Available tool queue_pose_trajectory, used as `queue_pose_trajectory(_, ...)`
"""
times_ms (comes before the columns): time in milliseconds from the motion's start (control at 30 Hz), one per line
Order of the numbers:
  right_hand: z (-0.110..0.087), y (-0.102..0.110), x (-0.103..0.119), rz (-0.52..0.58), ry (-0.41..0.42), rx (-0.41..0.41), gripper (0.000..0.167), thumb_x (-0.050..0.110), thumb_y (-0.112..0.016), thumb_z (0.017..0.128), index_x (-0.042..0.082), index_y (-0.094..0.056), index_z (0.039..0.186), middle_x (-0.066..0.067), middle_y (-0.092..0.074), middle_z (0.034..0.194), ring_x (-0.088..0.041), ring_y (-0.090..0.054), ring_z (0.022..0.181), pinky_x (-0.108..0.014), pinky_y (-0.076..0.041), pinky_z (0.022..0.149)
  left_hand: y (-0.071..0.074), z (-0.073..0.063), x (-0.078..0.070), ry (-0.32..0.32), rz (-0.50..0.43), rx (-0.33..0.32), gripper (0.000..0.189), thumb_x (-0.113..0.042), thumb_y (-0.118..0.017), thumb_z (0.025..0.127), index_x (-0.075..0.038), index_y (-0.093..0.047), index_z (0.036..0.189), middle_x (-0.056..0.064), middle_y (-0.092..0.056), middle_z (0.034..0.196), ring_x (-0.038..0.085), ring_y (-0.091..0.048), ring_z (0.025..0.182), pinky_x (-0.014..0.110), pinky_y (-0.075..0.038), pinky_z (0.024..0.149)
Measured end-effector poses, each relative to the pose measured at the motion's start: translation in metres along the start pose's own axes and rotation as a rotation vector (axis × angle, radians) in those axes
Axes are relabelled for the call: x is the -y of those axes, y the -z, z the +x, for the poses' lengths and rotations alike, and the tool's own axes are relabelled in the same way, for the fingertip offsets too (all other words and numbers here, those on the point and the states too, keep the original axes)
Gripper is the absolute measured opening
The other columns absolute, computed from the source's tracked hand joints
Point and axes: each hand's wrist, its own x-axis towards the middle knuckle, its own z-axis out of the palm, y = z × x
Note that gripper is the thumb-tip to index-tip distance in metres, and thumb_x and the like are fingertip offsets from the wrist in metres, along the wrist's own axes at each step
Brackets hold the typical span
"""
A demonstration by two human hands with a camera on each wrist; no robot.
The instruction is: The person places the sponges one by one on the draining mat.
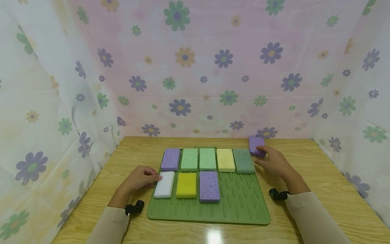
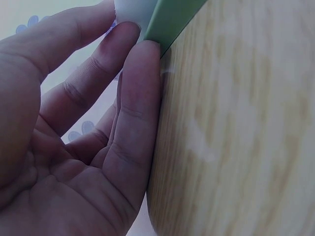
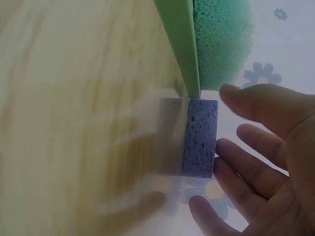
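In the head view, my left hand (image 1: 141, 178) is at the left edge of a white sponge (image 1: 164, 184), fingers relaxed and one fingertip touching it. The left wrist view shows the fingertips against the side of the white sponge (image 2: 133, 11) and the green mat (image 2: 172, 22). My right hand (image 1: 275, 162) is beside a purple speckled sponge (image 1: 256, 144) on the table past the mat's back right corner. In the right wrist view, loosely bent fingers (image 3: 246, 169) are by that purple sponge (image 3: 201, 140), with the thumb apart from it.
The ribbed green mat (image 1: 243, 203) lies on a wooden table (image 1: 320, 189). Its back row holds purple, light green, yellow and blue-green sponges (image 1: 243, 162); the front row also has a yellow sponge (image 1: 186, 185) and a purple sponge (image 1: 209, 186). Flowered cloth (image 1: 201, 112) hangs behind.
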Motion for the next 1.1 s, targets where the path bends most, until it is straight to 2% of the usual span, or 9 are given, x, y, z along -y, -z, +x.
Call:
queue_pose_trajectory(300, -0.002, 0.004, 0.003, -0.099, 0.002, 0.007, 0.06, 0.026, -0.072, 0.098, -0.004, -0.053, 0.146, -0.03, -0.055, 0.144, -0.05, -0.052, 0.131, -0.067, -0.045, 0.105, -0.001, 0.001, 0.0, 0.003, -0.04, 0.001, 0.028, -0.031, -0.083, 0.09, -0.003, -0.079, 0.089, 0.009, -0.072, 0.109, 0.018, -0.068, 0.085, 0.035, -0.062, 0.072)
queue_pose_trajectory(533, -0.01, 0.008, 0.003, -0.128, 0.004, 0.001, 0.056, 0.027, -0.074, 0.096, -0.006, -0.059, 0.138, -0.03, -0.061, 0.136, -0.049, -0.057, 0.124, -0.065, -0.048, 0.101, -0.003, 0.002, -0.001, 0.002, -0.036, 0.003, 0.028, -0.031, -0.083, 0.09, -0.003, -0.079, 0.088, 0.009, -0.072, 0.108, 0.018, -0.068, 0.083, 0.035, -0.062, 0.071)
queue_pose_trajectory(667, -0.016, 0.008, 0.004, -0.143, 0.003, 0.008, 0.055, 0.028, -0.074, 0.096, -0.006, -0.06, 0.137, -0.029, -0.062, 0.134, -0.048, -0.059, 0.123, -0.063, -0.05, 0.099, -0.003, 0.001, -0.002, 0.008, -0.037, -0.002, 0.028, -0.031, -0.082, 0.09, -0.003, -0.079, 0.089, 0.008, -0.072, 0.108, 0.018, -0.068, 0.084, 0.035, -0.062, 0.072)
queue_pose_trajectory(833, -0.024, 0.008, 0.008, -0.17, 0.04, 0.011, 0.054, 0.026, -0.076, 0.094, -0.008, -0.062, 0.134, -0.028, -0.065, 0.13, -0.046, -0.063, 0.117, -0.061, -0.053, 0.094, -0.002, 0.0, -0.001, 0.016, -0.037, -0.003, 0.028, -0.031, -0.083, 0.09, -0.003, -0.078, 0.089, 0.007, -0.073, 0.106, 0.018, -0.068, 0.083, 0.035, -0.062, 0.071)
queue_pose_trajectory(1100, -0.039, 0.013, 0.017, -0.201, 0.054, 0.033, 0.046, 0.024, -0.078, 0.092, -0.006, -0.067, 0.125, -0.024, -0.07, 0.121, -0.042, -0.066, 0.111, -0.059, -0.055, 0.092, -0.002, -0.001, -0.001, 0.009, -0.042, -0.002, 0.029, -0.032, -0.083, 0.09, -0.003, -0.079, 0.089, 0.009, -0.072, 0.113, 0.019, -0.069, 0.087, 0.036, -0.063, 0.072)
